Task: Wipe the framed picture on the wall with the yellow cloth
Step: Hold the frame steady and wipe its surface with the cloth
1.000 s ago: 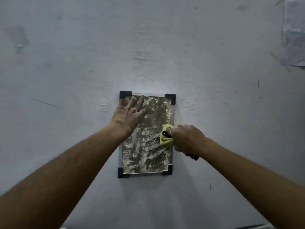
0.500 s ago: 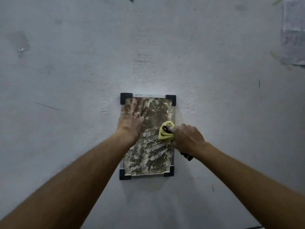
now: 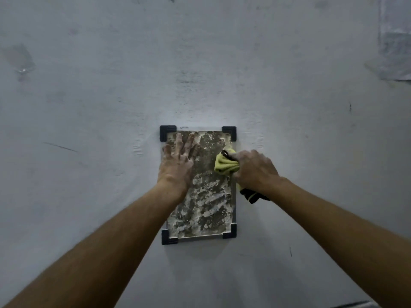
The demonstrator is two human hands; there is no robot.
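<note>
The framed picture (image 3: 206, 205), a mottled grey-brown and white rectangular panel in a thin silver frame with black plastic corner pieces (image 3: 168, 132), hangs upright on the pale grey painted wall (image 3: 89, 107), roughly in the middle of the view. The left hand (image 3: 178, 162) lies flat against the picture's upper left part, fingers straight and spread, pointing up towards the top left corner; it holds nothing and simply presses on the surface. The right hand (image 3: 255, 170) has its fingers curled tightly round the bunched yellow cloth (image 3: 224, 164), which touches the picture at its right edge, in the upper half. A dark end of the cloth with a thin yellow line hangs out below that hand, over the wall just beside the frame. Both bare forearms reach in from the lower corners. A greyish sheet of paper (image 3: 395, 52) sticks to the wall at the far upper right, well apart from the picture.
</note>
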